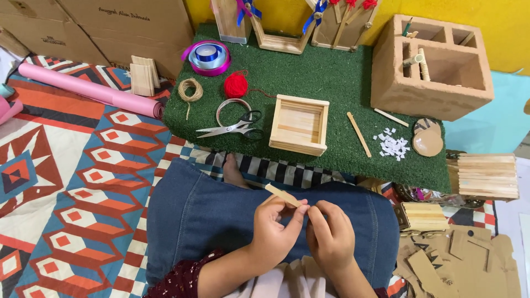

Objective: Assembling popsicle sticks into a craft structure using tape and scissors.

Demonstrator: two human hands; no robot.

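Both of your hands meet over your denim-covered lap (210, 215): your left hand (273, 229) pinches a flat wooden craft stick (282, 195) between thumb and fingertips, while your right hand (330, 234) curls closed at its near end. At twelve o'clock, a square stick-built tray (298, 124) sits on the green turf mat (331, 77), scissors (232, 127) beside it.

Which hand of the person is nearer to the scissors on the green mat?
Left. The left hand is below the scissors, only slightly to their right, pinching a wooden stick. The right hand is farther right, beside the left hand.
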